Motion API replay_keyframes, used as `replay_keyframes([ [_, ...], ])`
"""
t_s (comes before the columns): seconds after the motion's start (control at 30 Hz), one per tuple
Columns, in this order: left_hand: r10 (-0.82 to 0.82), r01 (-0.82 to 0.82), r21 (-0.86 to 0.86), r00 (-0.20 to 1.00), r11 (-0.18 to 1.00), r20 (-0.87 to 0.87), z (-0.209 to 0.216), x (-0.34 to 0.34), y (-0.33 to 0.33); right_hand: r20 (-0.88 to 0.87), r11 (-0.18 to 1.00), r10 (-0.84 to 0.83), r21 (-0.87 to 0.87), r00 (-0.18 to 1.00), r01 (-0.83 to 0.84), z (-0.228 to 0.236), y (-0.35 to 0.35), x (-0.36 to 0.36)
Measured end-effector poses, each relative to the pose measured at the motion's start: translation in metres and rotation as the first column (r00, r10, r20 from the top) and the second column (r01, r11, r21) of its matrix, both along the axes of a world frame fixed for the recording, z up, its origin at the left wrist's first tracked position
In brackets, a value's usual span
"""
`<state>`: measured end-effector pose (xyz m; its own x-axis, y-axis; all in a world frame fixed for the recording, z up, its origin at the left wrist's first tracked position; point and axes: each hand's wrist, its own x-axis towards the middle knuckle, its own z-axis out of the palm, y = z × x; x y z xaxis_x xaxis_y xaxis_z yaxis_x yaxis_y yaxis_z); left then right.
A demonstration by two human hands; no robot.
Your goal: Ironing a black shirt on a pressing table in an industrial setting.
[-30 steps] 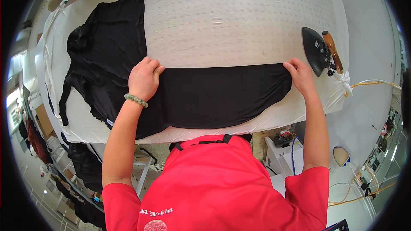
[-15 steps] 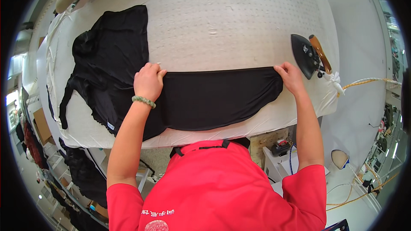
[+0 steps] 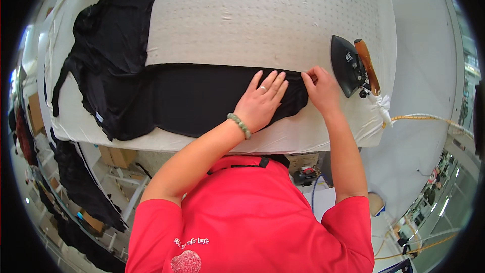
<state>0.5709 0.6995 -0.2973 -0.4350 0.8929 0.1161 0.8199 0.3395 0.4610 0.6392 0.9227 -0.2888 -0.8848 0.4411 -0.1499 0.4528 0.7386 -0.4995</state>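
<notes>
A black garment (image 3: 113, 35) lies on the padded white board, its sleeve (image 3: 202, 96) stretched out flat to the right. Palm down on that sleeve rests my left hand (image 3: 261, 102), fingers extended and a ring on one of them. My right hand (image 3: 321, 88) pinches the upper corner of the sleeve's right end between thumb and fingers. Just right of it, an iron (image 3: 348, 65) with a dark soleplate and brown wooden handle sits on the board. Below my hands the sleeve's right end curves and bunches a little.
The white cloth-covered ironing board (image 3: 242, 25) spans the work area. A yellow and white hose (image 3: 419, 117) leads from the iron's corner off to the right. Dark clothes (image 3: 81, 177) hang at lower left, near a cardboard box (image 3: 117, 155). A small motor (image 3: 305, 176) stands under the board's front edge.
My left hand has let go of the sleeve's top edge near the garment's body and moved right, now flat on the sleeve. My right hand keeps its pinch. The view has shifted slightly.
</notes>
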Motion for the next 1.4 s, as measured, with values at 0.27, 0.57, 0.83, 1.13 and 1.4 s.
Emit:
replay_keyframes([
  [0.27,0.038,-0.044,-0.064,0.995,0.997,-0.092,-0.002,0.031,0.056,-0.022,0.990,0.137,0.028,0.990,-0.137,-0.003,0.026,0.004],
  [0.57,0.097,-0.118,-0.154,0.986,0.981,-0.138,0.010,0.048,0.071,-0.228,0.924,0.072,0.382,0.971,0.021,0.088,0.102,0.016],
  [0.83,0.091,-0.117,-0.181,0.986,0.977,-0.142,0.009,0.051,0.076,0.207,0.973,-0.068,0.231,0.976,0.019,0.077,0.081,-0.064],
  [1.13,0.103,-0.144,-0.201,0.974,0.969,-0.201,0.003,0.057,0.082,0.172,0.596,0.777,0.107,0.606,-0.795,0.082,0.020,-0.141],
  [1.4,0.111,-0.126,-0.105,0.984,0.986,-0.141,0.027,0.006,0.001,0.364,0.522,0.785,0.046,0.501,-0.852,0.089,0.033,-0.125],
])
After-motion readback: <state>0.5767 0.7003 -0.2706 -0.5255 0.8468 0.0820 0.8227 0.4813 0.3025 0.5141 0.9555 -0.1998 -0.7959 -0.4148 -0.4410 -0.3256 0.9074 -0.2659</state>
